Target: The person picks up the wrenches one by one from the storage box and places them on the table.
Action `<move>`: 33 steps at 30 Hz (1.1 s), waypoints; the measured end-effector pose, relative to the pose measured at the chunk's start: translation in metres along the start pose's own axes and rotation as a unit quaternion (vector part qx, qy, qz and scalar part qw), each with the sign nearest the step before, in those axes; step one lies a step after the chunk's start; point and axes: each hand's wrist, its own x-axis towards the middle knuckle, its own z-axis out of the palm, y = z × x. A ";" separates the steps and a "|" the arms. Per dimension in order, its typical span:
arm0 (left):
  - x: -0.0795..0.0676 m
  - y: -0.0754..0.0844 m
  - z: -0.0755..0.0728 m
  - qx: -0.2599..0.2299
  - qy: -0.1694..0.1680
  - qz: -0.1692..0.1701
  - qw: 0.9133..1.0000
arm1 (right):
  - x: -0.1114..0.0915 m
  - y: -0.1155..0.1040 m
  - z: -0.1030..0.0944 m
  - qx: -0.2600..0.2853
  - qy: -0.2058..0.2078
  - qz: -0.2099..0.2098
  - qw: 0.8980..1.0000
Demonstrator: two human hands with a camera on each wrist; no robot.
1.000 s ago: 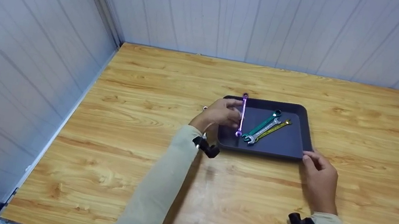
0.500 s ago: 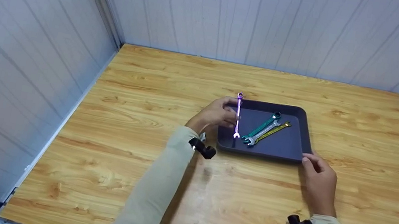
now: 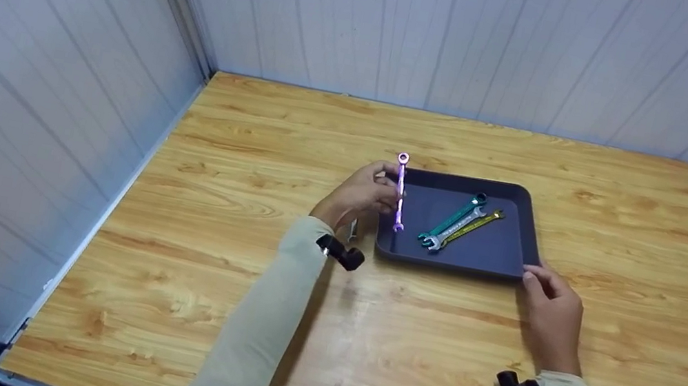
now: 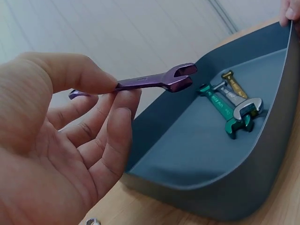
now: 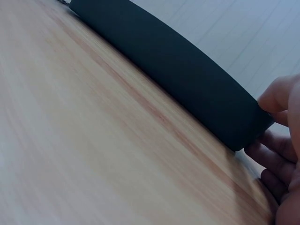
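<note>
My left hand (image 3: 363, 195) pinches a purple combination wrench (image 4: 150, 81) between thumb and fingers, above the left side of a dark grey tray (image 3: 454, 265). The wrench's open end points toward the tray in the left wrist view. Inside the tray a green wrench (image 3: 451, 222), a silver wrench (image 3: 457, 228) and a yellow wrench (image 3: 474, 229) lie side by side at a slant. At the tray's near right corner my right hand (image 3: 553, 312) grips the rim, thumb on top and fingers around the outside, as the right wrist view shows.
Another silver wrench (image 3: 353, 230) lies on the wooden table (image 3: 217, 283) left of the tray, mostly hidden behind the left hand and wrist. Pale panel walls (image 3: 345, 18) enclose the back and sides of the table.
My left hand has moved a little to the left with the purple wrench, from over the tray's inside toward its left rim. The right hand and the tray stay put.
</note>
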 end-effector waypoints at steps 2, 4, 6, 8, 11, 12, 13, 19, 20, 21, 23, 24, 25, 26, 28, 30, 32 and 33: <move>-0.001 0.000 -0.004 0.002 0.008 -0.001 1.000 | 0.000 -0.001 -0.001 -0.003 -0.001 0.003 1.000; -0.002 0.000 -0.007 0.002 0.012 -0.002 1.000 | 0.001 -0.001 -0.002 -0.004 0.000 0.003 1.000; -0.003 -0.001 -0.011 0.004 0.013 0.001 1.000 | 0.002 -0.002 -0.004 -0.005 0.000 0.002 1.000; -0.004 -0.001 -0.014 0.007 0.014 0.003 1.000 | 0.004 -0.003 -0.005 -0.006 0.000 -0.001 1.000; -0.004 -0.002 -0.018 0.008 0.014 0.004 1.000 | 0.004 -0.002 -0.005 -0.006 0.001 -0.001 1.000; -0.004 -0.002 -0.020 0.006 0.017 0.003 1.000 | 0.004 -0.002 -0.004 -0.006 0.000 0.000 1.000; -0.004 -0.003 -0.021 0.002 0.022 0.001 1.000 | 0.004 -0.001 -0.004 -0.005 0.000 0.002 1.000; -0.005 -0.006 -0.032 -0.013 0.068 -0.009 0.998 | 0.003 0.000 -0.002 0.000 -0.001 0.012 1.000; -0.005 -0.007 -0.034 -0.014 0.075 -0.011 0.997 | 0.003 0.000 -0.002 0.000 -0.001 0.012 1.000; -0.006 -0.009 -0.036 -0.015 0.079 -0.012 0.997 | 0.003 0.000 -0.002 -0.001 -0.001 0.012 1.000; -0.007 -0.012 -0.040 -0.020 0.084 -0.017 0.996 | 0.003 0.000 -0.002 0.000 0.001 0.013 1.000; -0.007 -0.014 -0.042 -0.023 0.086 -0.020 0.996 | 0.003 0.000 -0.002 0.000 0.001 0.013 1.000; -0.007 -0.016 -0.045 -0.026 0.086 -0.022 0.996 | 0.003 0.000 -0.003 0.002 0.002 0.013 1.000; -0.008 -0.017 -0.047 -0.027 0.087 -0.024 0.996 | 0.002 0.000 -0.003 0.004 0.003 0.013 1.000; -0.010 -0.019 -0.050 -0.031 0.088 -0.025 0.995 | 0.001 -0.001 -0.003 0.006 0.004 0.014 1.000; -0.011 -0.021 -0.054 -0.035 0.092 -0.024 0.995 | 0.001 -0.001 -0.002 0.005 0.005 0.012 1.000; -0.014 -0.022 -0.057 -0.033 0.099 -0.024 0.994 | 0.001 -0.001 -0.002 0.003 0.005 0.011 1.000; -0.014 -0.023 -0.059 -0.033 0.102 -0.025 0.994 | 0.001 -0.001 -0.002 0.002 0.004 0.012 1.000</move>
